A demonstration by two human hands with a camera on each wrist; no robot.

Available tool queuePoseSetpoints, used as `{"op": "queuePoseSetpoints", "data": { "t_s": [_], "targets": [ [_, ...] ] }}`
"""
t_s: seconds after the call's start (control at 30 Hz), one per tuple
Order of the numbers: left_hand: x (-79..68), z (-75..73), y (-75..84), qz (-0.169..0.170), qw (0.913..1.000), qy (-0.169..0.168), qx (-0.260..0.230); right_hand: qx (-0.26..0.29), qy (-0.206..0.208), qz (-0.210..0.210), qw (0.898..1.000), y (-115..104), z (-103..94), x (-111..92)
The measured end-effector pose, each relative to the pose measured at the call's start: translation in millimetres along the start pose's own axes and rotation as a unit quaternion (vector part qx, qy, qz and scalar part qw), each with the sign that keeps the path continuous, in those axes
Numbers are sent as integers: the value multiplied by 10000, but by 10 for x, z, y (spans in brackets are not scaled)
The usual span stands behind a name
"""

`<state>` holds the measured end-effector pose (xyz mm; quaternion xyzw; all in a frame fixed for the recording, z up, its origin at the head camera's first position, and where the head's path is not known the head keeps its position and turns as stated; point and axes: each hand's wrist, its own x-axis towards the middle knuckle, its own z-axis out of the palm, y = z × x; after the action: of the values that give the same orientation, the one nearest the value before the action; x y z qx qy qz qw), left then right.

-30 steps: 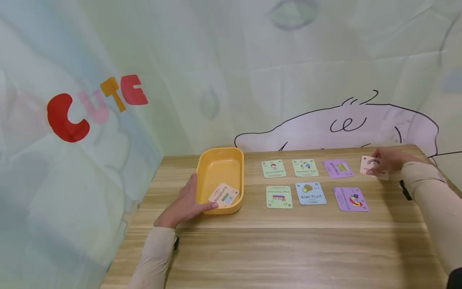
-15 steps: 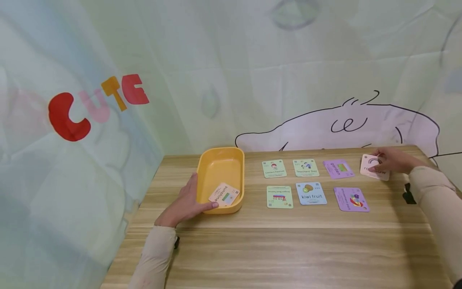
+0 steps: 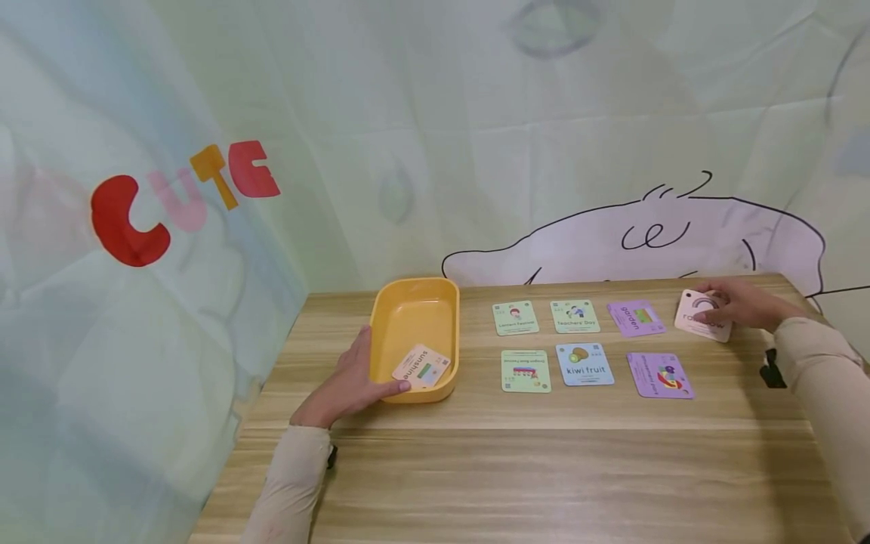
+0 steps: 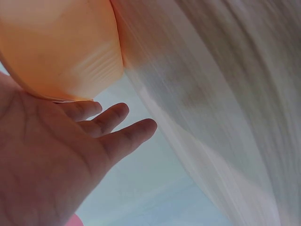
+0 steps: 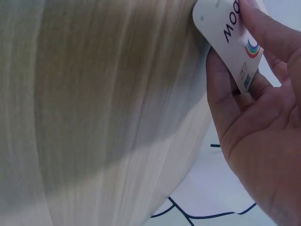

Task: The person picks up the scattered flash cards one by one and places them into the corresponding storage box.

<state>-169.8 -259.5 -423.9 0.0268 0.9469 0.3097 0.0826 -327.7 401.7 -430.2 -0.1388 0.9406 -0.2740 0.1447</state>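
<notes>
We find the right hand (image 3: 748, 304) pinching the rainbow card (image 3: 693, 306) at the table (image 3: 510, 476)'s right end, left hand (image 3: 345, 393) loosely against the yellow tray (image 3: 416, 317); we judge the card light, stiffish, best edge-held.

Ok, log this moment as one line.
left hand: touches tray | right hand: pinches rainbow card | sunshine card: in tray | six other cards: on table

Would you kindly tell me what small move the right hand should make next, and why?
Probably raise the rainbow card and carry it toward the yellow tray: the right hand pinches the card between thumb and fingers, the left hand rests against the tray, and the similarly peach-toned sunshine card lies inside it.
</notes>
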Motion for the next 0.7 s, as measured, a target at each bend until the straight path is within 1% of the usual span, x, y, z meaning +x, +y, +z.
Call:
{"op": "queuePoseSetpoints", "data": {
  "t_s": [0.23,0.5,0.7],
  "targets": [
    [-3,-7,4,-54,10000,-54,50,36,2,48,10000,4,-16,-8],
    [7,-10,-2,-54,9999,-77,57,19,122,74,9999,44,-15,-46],
    [5,-4,-7,52,10000,-20,5,105,184,58,9998,84,-11,-81]
  ]
}}
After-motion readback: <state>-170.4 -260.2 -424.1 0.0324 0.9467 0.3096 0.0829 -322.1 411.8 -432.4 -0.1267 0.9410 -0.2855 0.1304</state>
